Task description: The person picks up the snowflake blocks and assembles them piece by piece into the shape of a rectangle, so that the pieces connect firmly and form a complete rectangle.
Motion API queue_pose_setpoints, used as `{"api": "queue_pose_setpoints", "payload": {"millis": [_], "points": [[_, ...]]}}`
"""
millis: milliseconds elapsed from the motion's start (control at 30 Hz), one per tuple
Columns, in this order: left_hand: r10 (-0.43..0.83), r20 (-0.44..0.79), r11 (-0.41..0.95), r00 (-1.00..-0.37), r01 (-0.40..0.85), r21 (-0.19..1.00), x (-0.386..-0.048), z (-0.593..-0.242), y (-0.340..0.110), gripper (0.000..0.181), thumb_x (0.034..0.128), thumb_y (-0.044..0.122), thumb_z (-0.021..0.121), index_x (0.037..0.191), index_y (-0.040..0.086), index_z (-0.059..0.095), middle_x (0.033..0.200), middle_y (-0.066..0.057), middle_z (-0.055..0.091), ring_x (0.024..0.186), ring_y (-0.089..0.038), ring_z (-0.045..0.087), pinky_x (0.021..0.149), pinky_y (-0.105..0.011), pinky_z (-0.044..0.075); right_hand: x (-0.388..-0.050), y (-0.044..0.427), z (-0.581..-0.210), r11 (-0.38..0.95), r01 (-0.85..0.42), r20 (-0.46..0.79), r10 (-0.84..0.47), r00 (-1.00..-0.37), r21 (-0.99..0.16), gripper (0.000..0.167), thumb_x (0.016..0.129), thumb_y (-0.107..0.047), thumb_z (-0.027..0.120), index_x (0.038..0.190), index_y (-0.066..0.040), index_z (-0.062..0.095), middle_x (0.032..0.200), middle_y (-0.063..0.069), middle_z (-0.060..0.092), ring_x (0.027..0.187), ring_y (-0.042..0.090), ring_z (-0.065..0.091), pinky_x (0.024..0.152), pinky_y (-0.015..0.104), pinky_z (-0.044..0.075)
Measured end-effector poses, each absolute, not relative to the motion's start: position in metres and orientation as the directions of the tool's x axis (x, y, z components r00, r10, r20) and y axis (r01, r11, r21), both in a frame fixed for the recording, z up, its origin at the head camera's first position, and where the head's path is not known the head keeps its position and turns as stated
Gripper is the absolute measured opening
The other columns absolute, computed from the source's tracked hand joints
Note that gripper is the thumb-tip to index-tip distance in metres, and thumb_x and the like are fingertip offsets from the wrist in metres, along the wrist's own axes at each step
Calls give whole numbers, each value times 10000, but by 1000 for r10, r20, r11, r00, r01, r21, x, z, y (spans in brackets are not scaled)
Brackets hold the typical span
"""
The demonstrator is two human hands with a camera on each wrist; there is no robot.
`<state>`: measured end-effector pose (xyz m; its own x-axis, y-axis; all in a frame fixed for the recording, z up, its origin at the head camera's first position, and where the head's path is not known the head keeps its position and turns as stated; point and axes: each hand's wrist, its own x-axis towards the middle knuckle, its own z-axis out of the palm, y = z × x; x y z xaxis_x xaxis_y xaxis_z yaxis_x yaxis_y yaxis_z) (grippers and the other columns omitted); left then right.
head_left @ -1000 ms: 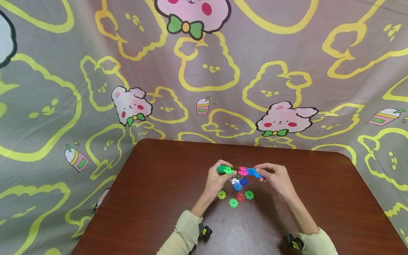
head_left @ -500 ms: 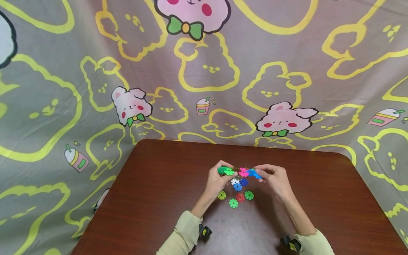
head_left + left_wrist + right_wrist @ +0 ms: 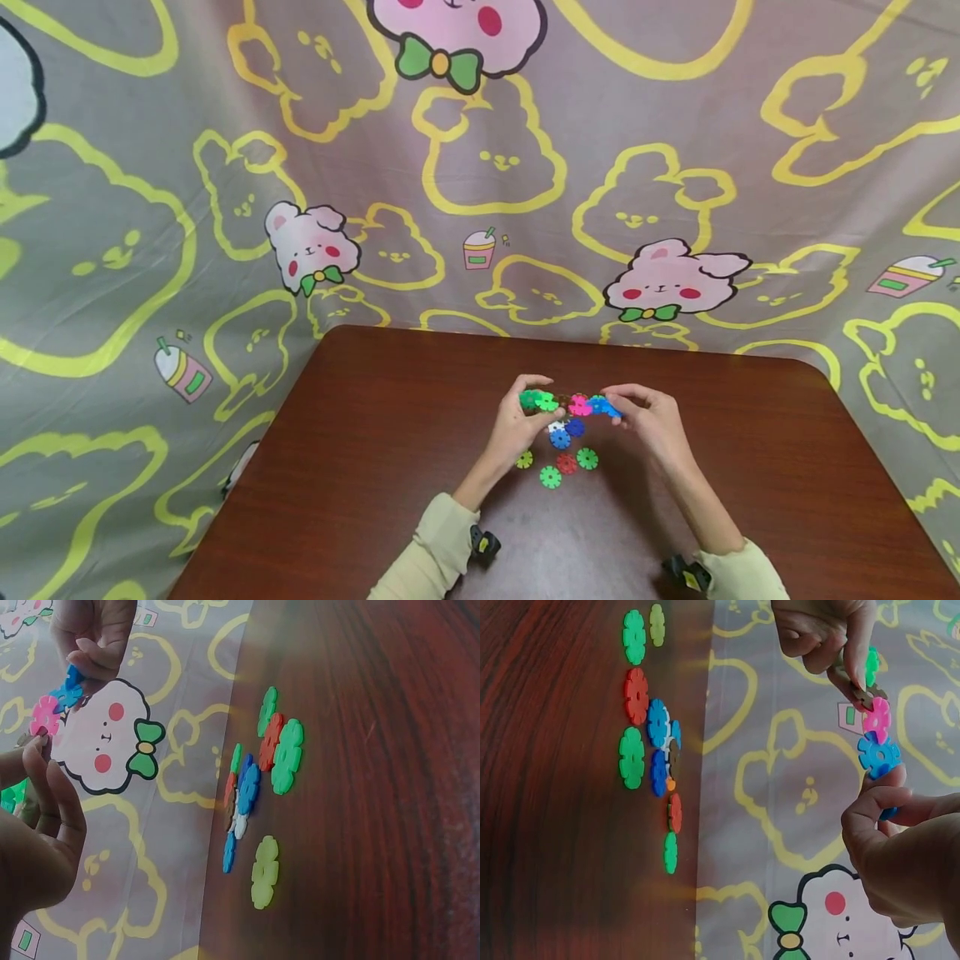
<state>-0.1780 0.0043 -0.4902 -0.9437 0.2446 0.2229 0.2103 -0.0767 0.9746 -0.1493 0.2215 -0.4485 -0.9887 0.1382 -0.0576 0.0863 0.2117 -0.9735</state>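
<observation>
A chain of joined plastic snowflake discs is held above the table between both hands. It runs from green discs (image 3: 546,402) through a brown disc (image 3: 870,696) and a pink disc (image 3: 580,406) to blue discs (image 3: 879,754). The left hand (image 3: 516,425) pinches the chain at the brown disc, with the green discs beside its palm. At the other end, the right hand (image 3: 654,423) grips the last blue disc between thumb and fingers, which partly hide it. Below the chain lie loose discs, among them a dark blue disc (image 3: 575,427) and a lighter blue disc (image 3: 560,439).
Nearer the person on the brown table (image 3: 360,467) lie a red disc (image 3: 567,463), a green disc (image 3: 588,458), a light green disc (image 3: 551,477) and a yellow-green disc (image 3: 264,872). Behind the table hangs a patterned cloth (image 3: 525,183).
The left hand and the chain have shifted slightly to the right. The right hand keeps its hold on the blue end. The loose discs lie as before.
</observation>
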Motion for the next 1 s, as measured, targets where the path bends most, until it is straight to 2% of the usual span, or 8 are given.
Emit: {"api": "queue_pose_setpoints", "payload": {"millis": [200,367,533,800,900,1000], "points": [[243,227,-90,-943,211,973,-178,-490,5,436,890,-16,785,1284,23,603,782,25,615,599,-92,549,576,-216,475,-150,223,-450,163,94,-72,135,-988,-982,344,1009,-192,700,1195,97,696,814,-11,701,654,117,634,666,233,564],[247,231,-85,-941,217,973,-178,-490,4,425,883,-21,789,1267,-7,607,795,25,613,599,-99,504,563,-224,448,-150,223,-449,147,101,-81,136,-987,-984,339,1014,-182,692,1199,102,691,857,-25,712,666,120,643,676,230,570],[245,228,-82,-942,214,973,-177,-489,3,403,880,-21,791,1245,29,627,804,31,613,608,-54,483,560,-204,431,-149,221,-448,108,110,-96,132,-987,-988,344,1009,-171,699,1205,111,680,842,-19,710,659,115,644,680,237,573],[235,225,-97,-945,208,973,-177,-490,3,422,871,-33,795,1251,-3,615,821,30,632,645,-67,521,578,-210,445,-148,221,-449,65,124,-115,124,-986,-990,347,1008,-166,700,1208,117,674,835,-13,713,657,115,648,683,242,576],[210,221,-125,-952,198,972,-178,-491,4,428,866,-37,796,1252,10,617,810,38,635,649,-78,546,588,-216,462,-148,221,-449,47,129,-123,118,-985,-990,345,1009,-168,699,1209,112,674,849,-11,724,664,127,670,689,243,582],[185,207,-195,-961,170,966,-180,-491,4,437,873,-52,773,1268,-34,586,805,45,646,641,-84,581,599,-217,494,-148,221,-449,32,128,-124,99,-987,-991,360,1019,-181,685,1225,114,665,854,0,734,683,155,704,687,246,587]]}}
